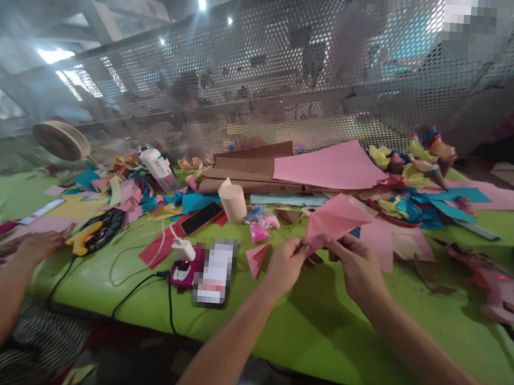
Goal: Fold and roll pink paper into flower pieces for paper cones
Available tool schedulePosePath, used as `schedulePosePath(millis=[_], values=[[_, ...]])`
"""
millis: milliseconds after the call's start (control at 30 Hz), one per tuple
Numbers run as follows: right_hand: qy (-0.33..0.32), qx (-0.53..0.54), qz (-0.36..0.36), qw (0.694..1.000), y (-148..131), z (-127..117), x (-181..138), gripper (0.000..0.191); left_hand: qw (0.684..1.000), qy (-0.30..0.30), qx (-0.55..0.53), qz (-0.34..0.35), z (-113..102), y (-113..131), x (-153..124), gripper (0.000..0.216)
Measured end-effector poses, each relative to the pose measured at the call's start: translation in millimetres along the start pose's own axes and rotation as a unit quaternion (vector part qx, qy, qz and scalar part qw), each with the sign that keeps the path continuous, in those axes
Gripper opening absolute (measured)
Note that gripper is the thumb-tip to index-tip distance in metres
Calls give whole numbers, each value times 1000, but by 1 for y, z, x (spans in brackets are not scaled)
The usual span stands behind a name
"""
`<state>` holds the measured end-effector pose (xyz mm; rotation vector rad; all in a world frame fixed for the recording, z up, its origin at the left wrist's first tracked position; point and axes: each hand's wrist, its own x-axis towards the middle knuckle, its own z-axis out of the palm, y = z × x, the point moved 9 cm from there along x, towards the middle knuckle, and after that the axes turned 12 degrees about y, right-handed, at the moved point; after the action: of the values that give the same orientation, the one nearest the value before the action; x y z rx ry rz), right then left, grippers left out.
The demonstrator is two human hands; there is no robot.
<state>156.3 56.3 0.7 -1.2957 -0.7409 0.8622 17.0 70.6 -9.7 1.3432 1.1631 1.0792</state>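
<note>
A folded sheet of pink paper (335, 217) is held up above the green table. My left hand (287, 263) pinches its lower left corner, the thumb and fingers closed on the edge. Gripping the lower edge further right is my right hand (358, 266), with its thumb on the near face. Part of the fingers of both hands is hidden behind the paper. Just left of my left hand lies a small folded pink paper triangle (257, 260). Beyond it sit a pink plastic packet (260, 231) and a cream-coloured cylinder (233, 202).
Left of centre lie a phone (215, 272), a black phone (202, 218) and a purple power strip (183, 274) with cables. A pink glue gun (494, 282) rests at right. Paper flowers (424, 155) stand behind. A co-worker's hand (41, 247) is near a yellow glue gun (85, 238).
</note>
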Motion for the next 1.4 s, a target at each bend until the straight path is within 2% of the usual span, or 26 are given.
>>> schedulePosePath(millis=[67,267,500,933,1167,1267,1400], values=[[0,4,3,1000,1,0,0,42,1000,3,17,14,-1,7,-2,20],[-10,29,20,999,6,2,-1,40,984,48,153,74,-7,22,-8,25],[-21,23,14,999,5,4,-2,42,992,35,100,63,-5,15,-7,31],[-15,42,41,998,12,6,1,45,989,35,122,79,-7,15,-2,34],[-63,38,28,997,11,18,-2,42,971,107,168,130,-17,23,3,27],[-70,32,21,997,11,23,1,43,972,109,161,130,-19,17,11,22],[-75,27,10,997,11,27,10,46,957,117,213,157,-20,14,23,20]])
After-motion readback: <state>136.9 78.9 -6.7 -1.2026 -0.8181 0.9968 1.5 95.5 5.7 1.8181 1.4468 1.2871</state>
